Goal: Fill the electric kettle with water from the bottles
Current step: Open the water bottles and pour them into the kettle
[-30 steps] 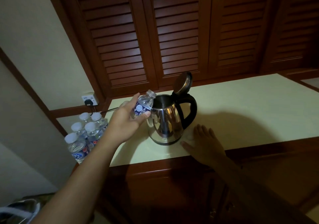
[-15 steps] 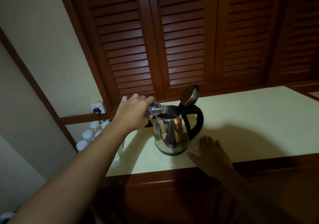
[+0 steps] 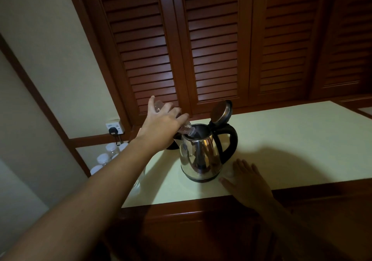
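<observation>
Pouring step: bottle tipped into the open kettle.

The left hand (image 3: 163, 123) wraps its fingers round the bottle (image 3: 186, 130), which is tilted neck-down so that its mouth sits inside the kettle (image 3: 201, 160). The kettle stands on the counter (image 3: 291, 140) with its lid (image 3: 220, 111) hinged back to clear the opening. The right hand (image 3: 247, 182) lies flat with straight fingers just beside the kettle's base, probably ready to steady it.

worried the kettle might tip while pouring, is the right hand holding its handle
No, the right hand lies flat on the countertop beside the kettle, off its black handle.
</observation>
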{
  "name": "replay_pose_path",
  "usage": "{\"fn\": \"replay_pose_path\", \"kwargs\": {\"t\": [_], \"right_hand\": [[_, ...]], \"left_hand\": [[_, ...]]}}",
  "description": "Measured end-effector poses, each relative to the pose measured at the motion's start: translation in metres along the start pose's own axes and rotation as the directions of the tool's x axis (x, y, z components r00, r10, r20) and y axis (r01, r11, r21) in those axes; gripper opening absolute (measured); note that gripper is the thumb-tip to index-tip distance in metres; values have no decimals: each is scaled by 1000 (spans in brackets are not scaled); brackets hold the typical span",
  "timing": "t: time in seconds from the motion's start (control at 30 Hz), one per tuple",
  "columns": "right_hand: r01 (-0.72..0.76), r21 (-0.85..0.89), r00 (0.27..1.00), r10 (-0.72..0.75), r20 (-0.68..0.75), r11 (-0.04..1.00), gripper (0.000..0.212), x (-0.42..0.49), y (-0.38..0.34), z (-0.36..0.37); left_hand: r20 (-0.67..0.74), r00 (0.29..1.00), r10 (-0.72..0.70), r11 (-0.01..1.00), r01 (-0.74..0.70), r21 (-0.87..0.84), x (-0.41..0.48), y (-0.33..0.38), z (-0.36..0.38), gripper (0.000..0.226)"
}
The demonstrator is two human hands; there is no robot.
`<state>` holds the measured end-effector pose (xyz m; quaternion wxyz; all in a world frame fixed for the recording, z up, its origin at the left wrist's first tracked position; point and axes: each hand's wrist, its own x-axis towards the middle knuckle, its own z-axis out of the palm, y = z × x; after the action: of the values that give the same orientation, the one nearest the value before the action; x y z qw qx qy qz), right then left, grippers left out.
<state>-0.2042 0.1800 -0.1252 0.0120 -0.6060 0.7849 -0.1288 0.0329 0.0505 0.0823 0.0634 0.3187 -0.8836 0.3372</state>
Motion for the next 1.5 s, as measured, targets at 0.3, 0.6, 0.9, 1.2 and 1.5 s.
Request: {"fn": "replay_pose_path", "kwargs": {"t": [0.3,0.6,0.9,1.2,1.5], "right_hand": [[17,28,1000,-17,-14,999,84,-3,-1,-3],[19,79,1000,-18,-13,997,77,-5,-1,-4],[39,119,999,-35,-35,992,70,-5,1,-5],[21,323,996,9,-89,946,46,-13,-3,-13],[157,625,982,-53,-181,765,28,-45,-30,-60]], "left_hand": [[-33,998,45,999,-44,30,0,6,0,80],[-76,994,78,995,-73,65,2,10,-3,73],[-55,997,60,995,-56,77,0,11,-5,71],[87,946,-312,887,323,-330,-22,10,-2,61],[209,934,-289,316,299,-901,-105,77,15,35]]}}
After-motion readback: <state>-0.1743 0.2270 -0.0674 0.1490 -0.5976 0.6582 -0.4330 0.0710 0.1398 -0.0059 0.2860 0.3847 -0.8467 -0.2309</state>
